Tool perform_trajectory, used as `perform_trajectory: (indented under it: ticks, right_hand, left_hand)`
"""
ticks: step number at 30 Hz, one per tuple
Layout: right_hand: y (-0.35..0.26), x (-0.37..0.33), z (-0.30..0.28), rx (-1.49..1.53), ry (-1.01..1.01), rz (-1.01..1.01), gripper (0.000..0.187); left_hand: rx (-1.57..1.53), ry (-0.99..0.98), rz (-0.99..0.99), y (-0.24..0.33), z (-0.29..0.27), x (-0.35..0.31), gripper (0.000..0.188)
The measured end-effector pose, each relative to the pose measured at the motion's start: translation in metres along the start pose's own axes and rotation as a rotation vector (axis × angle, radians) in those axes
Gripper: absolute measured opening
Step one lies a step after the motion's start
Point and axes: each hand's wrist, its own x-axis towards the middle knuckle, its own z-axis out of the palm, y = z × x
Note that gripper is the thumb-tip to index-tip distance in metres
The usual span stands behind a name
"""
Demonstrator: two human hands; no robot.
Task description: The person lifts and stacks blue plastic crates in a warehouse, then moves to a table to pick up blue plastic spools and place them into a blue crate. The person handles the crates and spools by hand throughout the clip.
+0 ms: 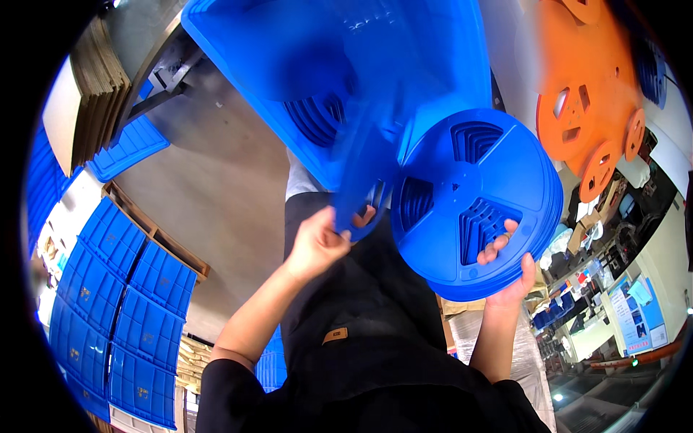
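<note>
A stack of round blue plastic reel discs [473, 166] with cut-out windows rests against my right hand [509, 263]. Its fingers reach through one window while the thumb stays on the outer rim. My left hand [317, 242] grips a single blue disc [368, 173] by its edge, with fingers through a slot. That disc is tilted nearly edge-on and smeared by motion. Beyond it stands a large blue plastic bin [245, 68], with more blue discs [315, 119] inside, partly hidden by the held one.
Blue lidded crates [119, 310] are stacked on the left near a wooden pallet [162, 234]. Stacked cardboard sheets [94, 86] stand at the upper left. An orange machine part with round wheels [585, 101] is at the upper right. A cluttered bench [585, 281] lies at the right.
</note>
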Motion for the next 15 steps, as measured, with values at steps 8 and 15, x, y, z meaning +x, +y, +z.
perform_trajectory:
  ticks: [8,15]
  right_hand:
    - [0.010,-0.005,-0.004,-0.059,0.128,0.028,0.051]
    - [0.020,-0.012,-0.010,0.065,0.165,0.081,0.043]
  left_hand:
    - [-0.837,0.147,-0.178,-0.034,-0.055,0.021,0.034]
    - [-0.939,0.162,-0.139,-0.037,-0.050,0.039,0.034]
